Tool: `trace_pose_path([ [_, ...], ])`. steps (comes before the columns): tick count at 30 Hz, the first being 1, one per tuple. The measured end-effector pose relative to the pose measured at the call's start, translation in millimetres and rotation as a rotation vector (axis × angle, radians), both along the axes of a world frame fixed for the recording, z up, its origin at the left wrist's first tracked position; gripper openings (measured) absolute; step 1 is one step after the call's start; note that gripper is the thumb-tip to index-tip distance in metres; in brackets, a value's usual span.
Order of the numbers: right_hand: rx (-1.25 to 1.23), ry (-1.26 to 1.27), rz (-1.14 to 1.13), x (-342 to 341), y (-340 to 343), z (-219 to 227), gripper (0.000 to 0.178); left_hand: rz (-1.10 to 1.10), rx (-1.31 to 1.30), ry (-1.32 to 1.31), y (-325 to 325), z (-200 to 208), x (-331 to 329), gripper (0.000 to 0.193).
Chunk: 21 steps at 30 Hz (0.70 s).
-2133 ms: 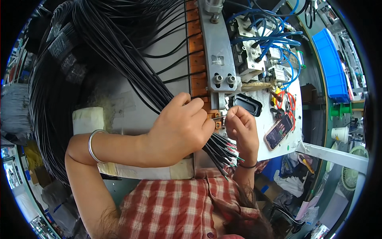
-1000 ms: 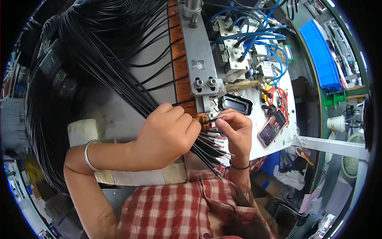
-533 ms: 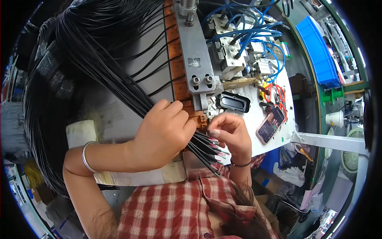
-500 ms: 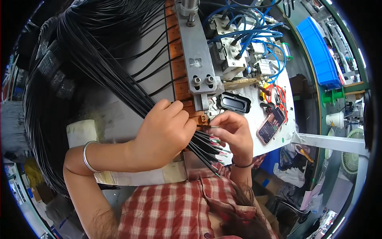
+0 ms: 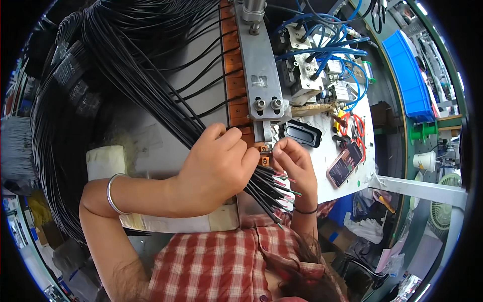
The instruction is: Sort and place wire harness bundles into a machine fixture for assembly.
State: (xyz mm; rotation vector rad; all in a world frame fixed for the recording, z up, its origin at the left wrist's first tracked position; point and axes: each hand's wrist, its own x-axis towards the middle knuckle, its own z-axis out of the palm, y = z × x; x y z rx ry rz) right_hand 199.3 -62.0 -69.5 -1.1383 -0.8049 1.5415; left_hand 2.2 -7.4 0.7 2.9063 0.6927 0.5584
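Observation:
My left hand [image 5: 219, 163] is closed with curled fingers over a thick bundle of black cables [image 5: 161, 113]. Below its knuckles the bundle comes out as a fan of cut ends [image 5: 269, 189] with red, green and pale inner wires showing. At the lower end of a row of orange blocks [image 5: 236, 83], my right hand [image 5: 298, 168] pinches thumb to index finger on what looks like a thin dark cable end, beside an orange block with a hole [image 5: 264, 160]. The fingertips hide most of that end. Single black cables run into the blocks further up.
A grey metal clamp bar [image 5: 260, 70] stands along the blocks. Right of it are blue air hoses [image 5: 327, 50], a black oval tray [image 5: 302, 133], red-handled pliers [image 5: 358, 126] and a phone [image 5: 345, 163]. A pale padded block [image 5: 105, 163] lies left of my forearm.
The whole view has shifted a little, so the fixture sits further right. My right hand's fingertips have moved up against the orange block, and more of the lower block shows. The left hand keeps its grip.

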Motion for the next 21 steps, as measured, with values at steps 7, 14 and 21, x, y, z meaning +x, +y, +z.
trace_pose_path([
  [7,-0.137,0.136,0.155,16.7,3.3,3.4,0.009,-0.063,-0.027,0.073,-1.4,-5.8,-1.1,0.014],
  [14,0.072,-0.203,-0.148,-4.7,-6.1,19.5,0.008,-0.038,0.027,-0.003,1.9,-0.9,0.0,0.019],
  [21,0.205,-0.128,-0.159,-8.2,-8.7,23.0,0.010,-0.070,-0.053,-0.034,1.7,0.0,-1.5,0.022],
])
